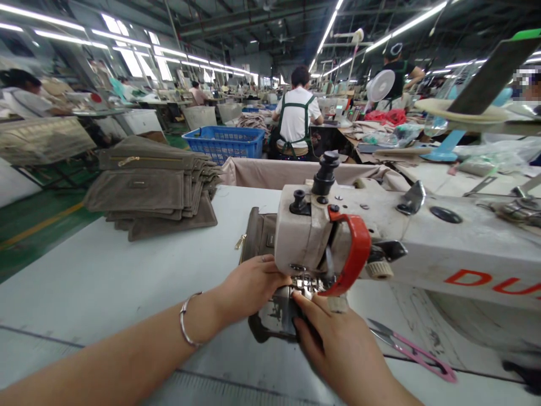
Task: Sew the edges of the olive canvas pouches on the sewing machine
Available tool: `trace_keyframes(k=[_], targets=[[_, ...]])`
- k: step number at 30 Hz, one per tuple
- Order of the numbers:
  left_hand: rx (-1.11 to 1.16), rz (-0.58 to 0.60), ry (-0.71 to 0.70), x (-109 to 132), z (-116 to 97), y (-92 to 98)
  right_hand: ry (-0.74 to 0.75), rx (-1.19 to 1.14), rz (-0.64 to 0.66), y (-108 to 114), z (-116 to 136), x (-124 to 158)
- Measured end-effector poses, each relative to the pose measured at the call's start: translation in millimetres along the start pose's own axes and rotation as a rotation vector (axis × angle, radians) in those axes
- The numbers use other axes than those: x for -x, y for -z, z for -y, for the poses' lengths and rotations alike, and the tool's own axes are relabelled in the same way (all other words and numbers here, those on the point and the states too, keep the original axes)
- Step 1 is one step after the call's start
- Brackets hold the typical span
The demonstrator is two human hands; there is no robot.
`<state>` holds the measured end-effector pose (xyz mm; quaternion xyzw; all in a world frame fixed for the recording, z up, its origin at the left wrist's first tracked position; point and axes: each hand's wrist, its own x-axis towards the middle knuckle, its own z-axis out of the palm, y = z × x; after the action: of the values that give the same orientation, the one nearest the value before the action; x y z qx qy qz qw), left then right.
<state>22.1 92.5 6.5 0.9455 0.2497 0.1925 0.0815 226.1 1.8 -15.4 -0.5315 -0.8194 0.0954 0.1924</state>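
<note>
A grey-brown fabric bag panel (255, 237) with a gold zipper pull (240, 241) lies partly hidden behind the head of a white sewing machine (298, 231). My left hand (253, 282) is beside the needle area, its closed fingers gripping the panel's near part by the presser foot (306, 283). On the other side of the foot is my right hand (338, 330), fingertips closed in at the metal bed and a dark edge between thumb and forefinger. What it pinches is mostly hidden. A red guard (357, 254) curves above this hand.
Similar panels (147, 189) are stacked at the table's left. Pink-handled thread snips (416, 349) lie right of my right hand. Behind the table stand a cloth-lined bin (257, 173) and a blue basket (228, 144). A co-worker (298, 113) sits ahead, facing away.
</note>
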Motion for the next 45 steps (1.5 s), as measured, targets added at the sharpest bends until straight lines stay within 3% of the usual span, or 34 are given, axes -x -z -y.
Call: trace_keyframes(k=[15,20,25,28,31,35,39,45], targets=[[-0.030,0.010,0.067,-2.3,2.9,-2.4,-0.046,0.012,0.020,-1.8,0.6,-1.7],[-0.048,0.030,0.096,-3.7,-15.1,3.8,-0.065,0.014,0.055,-0.7,1.9,-2.6],[0.041,-0.003,0.243,-1.4,-33.3,5.5,-0.072,-0.008,0.071,3.6,3.9,-3.0],[0.123,-0.014,0.291,6.3,-30.1,9.9,-0.050,-0.024,0.044,5.7,3.4,-2.2],[0.138,0.056,0.249,22.0,-27.8,22.1,0.003,-0.084,-0.009,7.6,1.5,-1.5],[0.083,0.152,0.176,45.1,-47.2,33.2,0.090,-0.157,-0.005,12.8,-2.4,-0.2],[0.040,0.114,0.154,56.4,-73.0,22.1,0.137,-0.166,0.083,22.7,-5.9,2.4],[0.123,-0.015,0.221,55.4,-81.4,5.9,0.192,-0.176,0.154,33.2,-5.4,3.5]])
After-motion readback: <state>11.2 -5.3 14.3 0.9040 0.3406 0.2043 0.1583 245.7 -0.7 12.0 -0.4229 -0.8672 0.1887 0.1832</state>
